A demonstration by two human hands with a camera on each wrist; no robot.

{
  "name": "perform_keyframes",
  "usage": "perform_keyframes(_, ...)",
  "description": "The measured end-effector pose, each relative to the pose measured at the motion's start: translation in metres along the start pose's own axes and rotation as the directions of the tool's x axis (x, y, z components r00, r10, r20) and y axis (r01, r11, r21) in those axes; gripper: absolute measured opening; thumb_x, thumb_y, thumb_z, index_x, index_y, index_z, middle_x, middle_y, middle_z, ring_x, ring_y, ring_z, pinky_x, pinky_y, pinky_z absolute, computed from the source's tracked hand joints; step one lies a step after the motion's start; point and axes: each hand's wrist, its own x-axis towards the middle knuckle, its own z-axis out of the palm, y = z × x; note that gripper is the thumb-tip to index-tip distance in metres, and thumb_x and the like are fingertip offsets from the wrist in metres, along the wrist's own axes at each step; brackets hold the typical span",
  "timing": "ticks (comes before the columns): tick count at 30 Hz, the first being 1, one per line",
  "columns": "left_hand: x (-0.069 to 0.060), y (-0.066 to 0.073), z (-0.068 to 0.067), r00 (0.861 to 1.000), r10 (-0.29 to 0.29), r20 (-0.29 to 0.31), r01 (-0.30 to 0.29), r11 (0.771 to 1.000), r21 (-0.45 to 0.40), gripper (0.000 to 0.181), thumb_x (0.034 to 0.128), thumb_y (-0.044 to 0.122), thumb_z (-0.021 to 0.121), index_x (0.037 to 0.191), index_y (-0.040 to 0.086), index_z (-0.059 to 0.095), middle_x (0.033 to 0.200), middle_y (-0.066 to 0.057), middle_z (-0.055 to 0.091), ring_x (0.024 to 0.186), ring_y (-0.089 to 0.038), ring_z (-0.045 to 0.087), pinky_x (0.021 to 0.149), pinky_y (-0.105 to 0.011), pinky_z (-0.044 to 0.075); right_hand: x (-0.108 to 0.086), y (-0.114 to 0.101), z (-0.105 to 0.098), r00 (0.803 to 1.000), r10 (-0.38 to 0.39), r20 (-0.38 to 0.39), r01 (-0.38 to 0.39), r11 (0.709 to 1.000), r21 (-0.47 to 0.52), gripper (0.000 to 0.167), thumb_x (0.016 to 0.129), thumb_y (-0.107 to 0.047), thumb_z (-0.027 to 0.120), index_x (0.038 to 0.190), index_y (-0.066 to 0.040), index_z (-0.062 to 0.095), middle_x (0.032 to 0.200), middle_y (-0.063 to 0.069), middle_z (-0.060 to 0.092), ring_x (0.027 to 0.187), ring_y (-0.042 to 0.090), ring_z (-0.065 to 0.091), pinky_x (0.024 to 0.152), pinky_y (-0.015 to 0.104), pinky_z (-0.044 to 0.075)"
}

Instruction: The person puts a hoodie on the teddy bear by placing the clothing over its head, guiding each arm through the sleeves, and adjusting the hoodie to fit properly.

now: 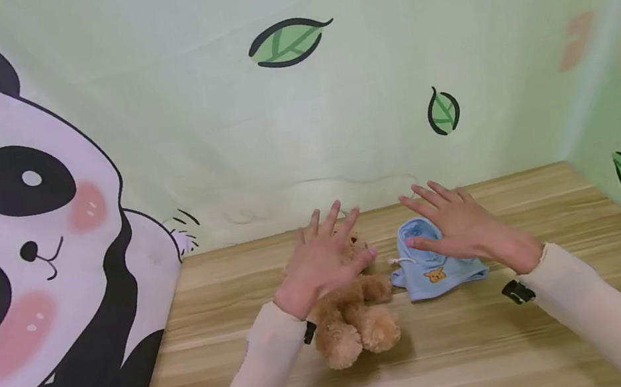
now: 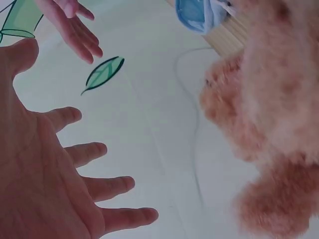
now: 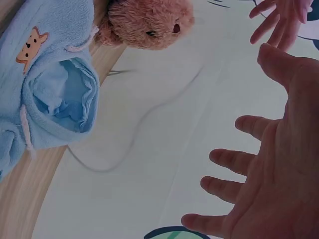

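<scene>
A brown plush teddy bear (image 1: 359,320) lies on the wooden table, its feet toward me. Over its head and upper body my left hand (image 1: 323,262) hovers with fingers spread, hiding part of it; the left wrist view shows a gap between that palm and the fur. To the bear's right lies a small light-blue hoodie (image 1: 446,277) with a white drawstring and an animal-face patch; its hood opening shows in the right wrist view. My right hand (image 1: 462,224) is held above the hoodie, fingers spread, holding nothing, and covers part of it in the head view.
The wooden table (image 1: 222,367) meets a pale green backdrop (image 1: 200,103) at its back edge. Printed on the backdrop are leaves and a large panda (image 1: 66,210) at the left. Dark straps or clips (image 1: 518,291) sit at both wrists.
</scene>
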Motion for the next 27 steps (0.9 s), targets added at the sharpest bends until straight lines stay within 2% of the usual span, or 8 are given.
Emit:
perform_keyframes(8,0.004,0.024,0.004,1.000,-0.013,0.012,0.013,1.000,0.003,0.078,0.0928,0.073,0.034,0.157,0.032,0.019,0.166,-0.004,0.014,0.150,-0.042,0.015,0.115,-0.067,0.019,-0.005,0.007,0.002,1.000,0.003,-0.012,-0.003,1.000,-0.018,0.081,0.093,-0.058,0.055,0.156,-0.018,0.026,0.160,0.020,0.026,0.146,0.047,0.020,0.111,0.072,0.021)
perform_keyframes(11,0.006,0.034,0.006,1.000,-0.024,0.009,0.024,0.999,-0.022,0.080,0.0920,0.073,0.037,0.157,0.030,0.021,0.165,-0.004,0.019,0.149,-0.041,0.022,0.114,-0.066,0.025,-0.006,0.010,0.002,1.000,0.013,-0.009,-0.013,1.000,-0.015,0.080,0.093,-0.055,0.058,0.156,-0.017,0.027,0.159,0.022,0.028,0.145,0.048,0.023,0.111,0.071,0.022)
perform_keyframes(15,0.008,0.046,0.008,1.000,-0.018,0.023,0.019,0.999,-0.045,0.082,0.0917,0.072,0.039,0.158,0.028,0.020,0.164,-0.006,0.022,0.147,-0.039,0.028,0.115,-0.059,0.029,-0.008,0.013,0.002,1.000,0.025,-0.010,-0.025,1.000,-0.016,0.078,0.093,-0.053,0.059,0.154,-0.015,0.030,0.157,0.022,0.030,0.144,0.048,0.026,0.111,0.070,0.023)
perform_keyframes(21,0.013,0.060,0.017,0.998,-0.043,0.044,0.047,0.995,-0.093,0.080,0.0943,0.067,0.042,0.158,0.026,0.017,0.163,-0.009,0.025,0.148,-0.037,0.028,0.114,-0.054,0.034,-0.010,0.017,0.004,0.999,0.036,-0.009,-0.037,0.999,-0.009,0.076,0.093,-0.049,0.060,0.153,-0.014,0.032,0.156,0.023,0.032,0.142,0.048,0.028,0.110,0.070,0.026)
perform_keyframes(27,0.017,0.074,0.027,0.997,-0.080,0.012,0.081,0.983,-0.165,0.074,0.0974,0.060,0.044,0.157,0.020,0.024,0.158,-0.010,0.035,0.142,-0.033,0.039,0.113,-0.050,0.038,-0.012,0.023,0.008,0.999,0.036,-0.026,-0.036,0.999,-0.007,0.073,0.093,-0.043,0.063,0.152,-0.009,0.035,0.154,0.023,0.036,0.140,0.047,0.033,0.108,0.069,0.030)
